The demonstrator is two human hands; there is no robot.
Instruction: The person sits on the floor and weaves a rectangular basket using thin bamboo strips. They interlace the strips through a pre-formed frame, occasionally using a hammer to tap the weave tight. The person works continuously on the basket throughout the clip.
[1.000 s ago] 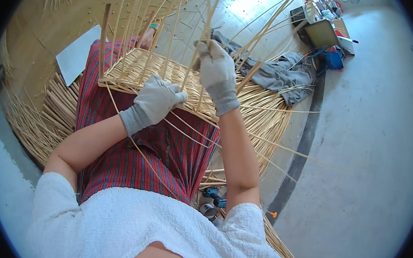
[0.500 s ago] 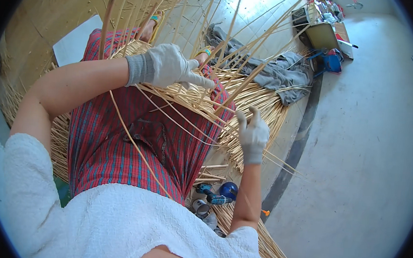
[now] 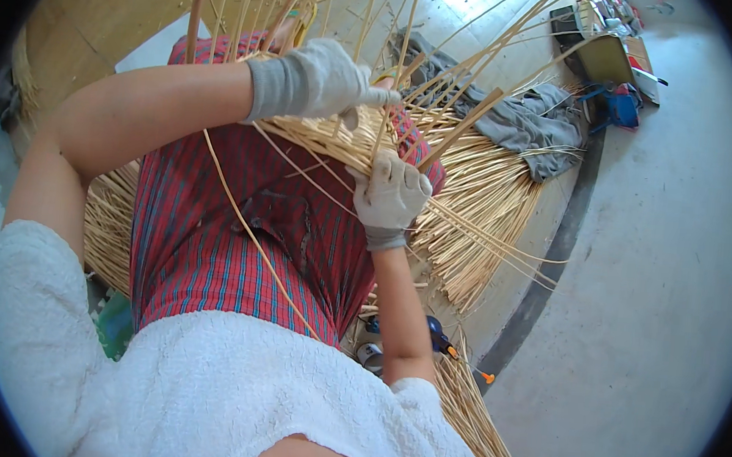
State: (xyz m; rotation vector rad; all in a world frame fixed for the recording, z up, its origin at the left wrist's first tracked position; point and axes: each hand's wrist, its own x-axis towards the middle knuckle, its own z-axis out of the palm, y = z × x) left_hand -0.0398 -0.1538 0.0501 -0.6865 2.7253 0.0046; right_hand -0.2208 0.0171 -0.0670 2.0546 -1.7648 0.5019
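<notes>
Where the left hand (image 3: 321, 81) reaches: over the near side of the woven basket (image 3: 330, 137), among its uprights, the index finger straight out to the right and the others loosely bent; its palm side is hidden, so I cannot tell whether it has hold of anything.
Right hand (image 3: 392, 192): at the basket's near right corner, fingers bent in close against the edge; whether it pinches the rim or a strand I cannot tell. Both hands wear pale gloves with grey cuffs.
Basket: across the lap, partly covered by the left forearm, thin uprights and thicker corner stakes (image 3: 462, 129) standing from it.
Loose strands (image 3: 496, 244): running rightward from beside the right hand, over the floor.
Lap: red checked cloth (image 3: 218, 273), with one long strand (image 3: 251, 233) trailing over it toward the white top (image 3: 229, 372).
Right of the knees: a fan of pale canes (image 3: 474, 257), and a crumpled grey cloth (image 3: 547, 122) lying beyond it.
Left of the lap: more canes (image 3: 110, 223) and, farther up, a white panel (image 3: 160, 44).
Far upper right: a pile of boxes and small items (image 3: 607, 59), well apart from the basket.
</notes>
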